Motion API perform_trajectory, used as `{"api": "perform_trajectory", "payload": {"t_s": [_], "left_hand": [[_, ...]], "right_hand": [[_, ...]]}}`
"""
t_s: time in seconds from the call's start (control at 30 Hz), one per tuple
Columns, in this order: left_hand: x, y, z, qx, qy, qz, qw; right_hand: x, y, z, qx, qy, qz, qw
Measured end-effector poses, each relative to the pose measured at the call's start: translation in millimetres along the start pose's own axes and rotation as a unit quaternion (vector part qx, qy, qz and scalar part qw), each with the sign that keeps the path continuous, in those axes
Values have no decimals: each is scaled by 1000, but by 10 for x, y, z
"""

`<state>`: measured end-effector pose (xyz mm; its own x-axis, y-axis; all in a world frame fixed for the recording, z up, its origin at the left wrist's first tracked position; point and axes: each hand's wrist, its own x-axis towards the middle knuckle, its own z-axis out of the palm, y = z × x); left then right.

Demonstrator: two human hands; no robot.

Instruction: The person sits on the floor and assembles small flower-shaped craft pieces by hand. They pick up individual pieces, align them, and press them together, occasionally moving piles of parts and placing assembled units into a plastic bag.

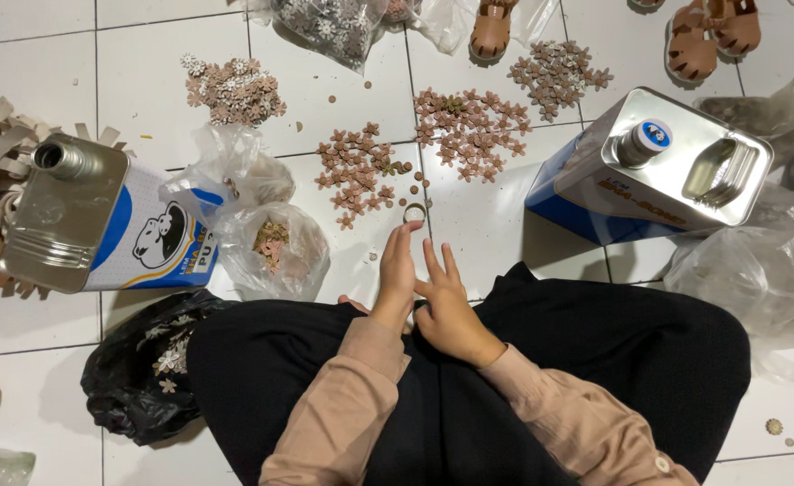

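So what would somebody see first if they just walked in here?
Probably the two big metal cans: one lying at the left, one at the right with a capped spout. Between them, piles of small brown flower-shaped cutouts are spread over the white tiled floor. In the middle, the left hand and right hand reach out over black-clothed knees, close to a small ring.

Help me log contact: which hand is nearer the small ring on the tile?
Left. The left hand reaches its fingertips just below the ring; the right hand sits farther back.
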<state>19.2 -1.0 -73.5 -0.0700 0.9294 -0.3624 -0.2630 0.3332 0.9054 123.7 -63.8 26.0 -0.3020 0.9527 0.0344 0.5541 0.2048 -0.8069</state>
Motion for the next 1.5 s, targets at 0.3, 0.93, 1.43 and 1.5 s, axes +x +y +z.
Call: {"api": "perform_trajectory", "payload": {"t_s": [0.3, 0.93, 1.43, 1.5], "left_hand": [[80, 96, -3, -201, -56, -121, 971], [75, 244, -57, -123, 20, 21, 992], [8, -56, -28, -37, -22, -53, 998], [95, -33, -83, -92, -6, -88, 992]], "right_hand": [[-25, 282, -34, 78, 34, 30, 996], [-198, 380, 235, 114, -18, 100, 988], [-196, 337, 207, -15, -52, 36, 998], [-182, 317, 134, -15, 12, 20, 1000]]}}
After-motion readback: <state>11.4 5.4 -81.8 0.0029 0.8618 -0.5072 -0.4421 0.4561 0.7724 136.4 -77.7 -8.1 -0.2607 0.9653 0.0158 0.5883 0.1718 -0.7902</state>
